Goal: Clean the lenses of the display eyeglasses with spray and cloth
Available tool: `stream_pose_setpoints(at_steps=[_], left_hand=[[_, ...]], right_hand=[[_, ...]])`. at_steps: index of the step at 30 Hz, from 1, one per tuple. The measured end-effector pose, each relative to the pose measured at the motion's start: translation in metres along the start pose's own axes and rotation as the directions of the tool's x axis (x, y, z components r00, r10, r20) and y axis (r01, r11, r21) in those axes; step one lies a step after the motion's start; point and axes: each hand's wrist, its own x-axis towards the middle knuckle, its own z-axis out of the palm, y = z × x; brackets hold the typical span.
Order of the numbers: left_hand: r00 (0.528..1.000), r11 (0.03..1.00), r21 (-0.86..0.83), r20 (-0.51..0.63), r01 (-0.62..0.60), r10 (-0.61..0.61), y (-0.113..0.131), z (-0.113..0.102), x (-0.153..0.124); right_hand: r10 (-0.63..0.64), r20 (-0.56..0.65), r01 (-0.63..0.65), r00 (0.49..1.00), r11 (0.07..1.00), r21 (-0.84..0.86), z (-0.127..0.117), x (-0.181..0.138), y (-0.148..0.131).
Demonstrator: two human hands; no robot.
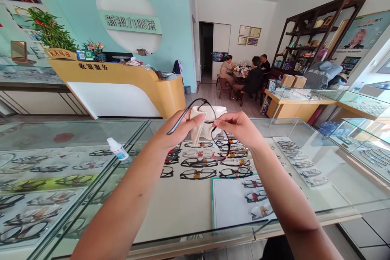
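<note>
Above the glass display counter (170, 211), both my hands are raised and hold a pair of dark-framed eyeglasses (229, 146). My left hand (183, 126) pinches a cream cleaning cloth (198, 130) round one lens, the thumb pressing on the cloth. One temple arm reaches out over that hand to the left. My right hand (236, 126) grips the frame near its middle with thumb and bent fingers, beside the cloth. The other lens hangs below the fingers, its temple arm curving downward. A small white spray bottle (117, 149) stands on the glass, left of my left forearm.
Rows of eyeglasses (198, 174) lie under the counter glass, some on a white tray (227, 203). Across the aisle stands a yellow and white reception desk (122, 93). Several people sit round a table (237, 74) at the back. More display cases (304, 99) line the right side.
</note>
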Motion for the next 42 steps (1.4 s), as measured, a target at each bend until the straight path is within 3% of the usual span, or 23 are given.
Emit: stream_pose_setpoints(at_steps=[4,14,20,25,29,32,42], left_hand=[[0.995,0.999,0.046,0.096,-0.026,0.021,0.007,-0.002,0.0],[0.945,0.978,0.179,0.287,0.105,-0.154,0.001,-0.007,0.001],[0.967,0.992,0.126,0.249,0.017,-0.048,-0.005,0.009,0.006],[0.991,0.982,0.187,0.132,-0.004,-0.021,-0.008,0.015,0.001],[0.988,0.928,0.342,0.006,-0.15,0.157,-0.009,0.011,0.002],[0.969,0.904,0.352,0.044,-0.242,0.242,-0.005,0.007,0.004],[0.992,0.979,0.163,0.058,-0.123,0.115,0.0,0.014,0.001]], right_hand=[[0.04,0.102,-0.041,0.994,0.999,0.008,-0.008,-0.002,-0.004],[0.118,0.385,-0.11,0.915,0.993,-0.044,-0.018,-0.002,-0.011],[0.118,0.382,-0.118,0.917,0.993,-0.024,-0.015,-0.003,-0.011],[0.075,0.336,-0.096,0.939,0.994,0.046,-0.013,-0.005,-0.013],[0.041,0.252,-0.054,0.967,0.997,0.046,-0.013,-0.004,-0.013],[0.028,0.198,-0.029,0.98,1.0,0.002,-0.017,-0.003,-0.009],[0.031,0.274,-0.027,0.961,0.999,-0.016,-0.018,-0.002,-0.005]])
